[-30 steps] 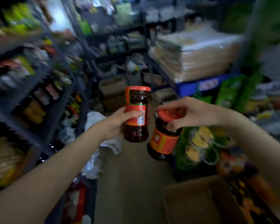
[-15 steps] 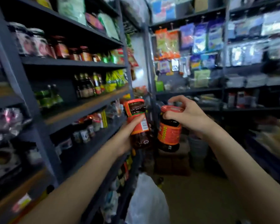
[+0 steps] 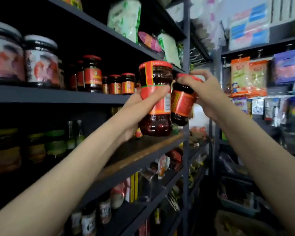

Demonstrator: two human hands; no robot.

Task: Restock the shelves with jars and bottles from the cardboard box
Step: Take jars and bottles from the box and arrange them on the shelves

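Red-lidded sauce jars, two in hand, left hand [image 3: 134, 114] gripping the larger jar [image 3: 156, 97] round its label, right hand [image 3: 204, 92] pinching the smaller jar [image 3: 182, 103] by its lid, both hovering beside the jar shelf [image 3: 58, 96], two white-lidded jars [image 3: 24, 60] sitting there.

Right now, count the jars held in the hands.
2: the taller jar in the left hand, the smaller jar hanging by its lid from the right hand.

Left hand [image 3: 134, 113] holds a big jar [image 3: 156, 97], right hand's [image 3: 206, 94] smaller jar [image 3: 182, 103] touching just right. Shelf jars [image 3: 121, 84] sit behind-left; hanging packets [image 3: 247, 77] off right.
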